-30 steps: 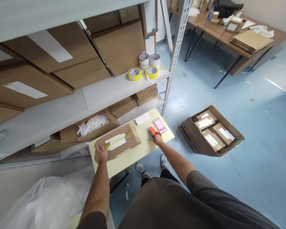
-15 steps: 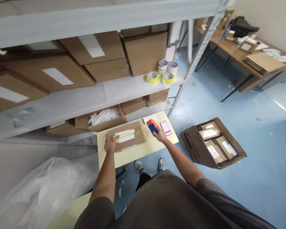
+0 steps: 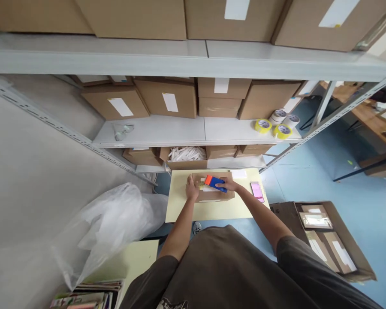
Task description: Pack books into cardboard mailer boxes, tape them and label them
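A cardboard box (image 3: pixel 216 196) lies flat on the pale yellow table (image 3: pixel 176 210), with white labels and yellowish tape on its top. My left hand (image 3: pixel 192 188) grips the box's left end, thumb towards the top face. In my right hand (image 3: pixel 229 183) is a blue and orange hand-held tool that looks like a tape dispenser (image 3: pixel 218 183). Its orange end points left over the box's top; whether it touches cannot be told. A phone with a pink screen (image 3: pixel 257 192) lies right of the box, and a white paper (image 3: pixel 238 174) lies behind it.
Shelving (image 3: pixel 161 136) with cartons stands behind the table, with tape rolls (image 3: pixel 263 125) on its middle shelf. An open carton (image 3: pixel 336 219) holding smaller boxes sits on the floor at right. Crumpled clear plastic (image 3: pixel 116 214) is at left. A wooden desk (image 3: pixel 357 109) stands far right.
My right hand has brought the tape dispenser left from beside the phone to above the box. My left hand still holds the box's left end. The view has swung left and up.
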A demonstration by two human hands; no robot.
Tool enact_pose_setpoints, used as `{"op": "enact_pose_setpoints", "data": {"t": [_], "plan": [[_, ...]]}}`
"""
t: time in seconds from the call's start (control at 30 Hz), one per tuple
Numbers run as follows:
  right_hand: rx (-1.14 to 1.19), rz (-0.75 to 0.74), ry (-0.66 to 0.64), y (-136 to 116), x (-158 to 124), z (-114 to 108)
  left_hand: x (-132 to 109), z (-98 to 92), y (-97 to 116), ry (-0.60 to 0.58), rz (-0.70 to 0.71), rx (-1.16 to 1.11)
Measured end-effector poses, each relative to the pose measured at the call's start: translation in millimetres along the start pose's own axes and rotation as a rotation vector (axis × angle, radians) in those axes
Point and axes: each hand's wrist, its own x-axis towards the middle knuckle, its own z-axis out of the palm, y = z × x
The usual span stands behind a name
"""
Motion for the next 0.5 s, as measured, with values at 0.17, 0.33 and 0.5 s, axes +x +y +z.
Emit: {"op": "enact_pose_setpoints", "data": {"t": [0.17, 0.33, 0.5], "plan": [[-0.039, 0.014, 0.034, 6.1, 3.4, -3.0, 1.8, -14.9, 9.5, 0.068, 0.100, -0.179], [-0.033, -0.007, 0.011, 5.4, 1.0, -4.7, 9.5, -16.8, 33.5, -0.479, 0.037, -0.541], [-0.059, -0.070, -0.035, -3.1, -0.4, -12.3, 7.1, -20.9, 45.5, -0.531, -0.078, -0.794]]}}
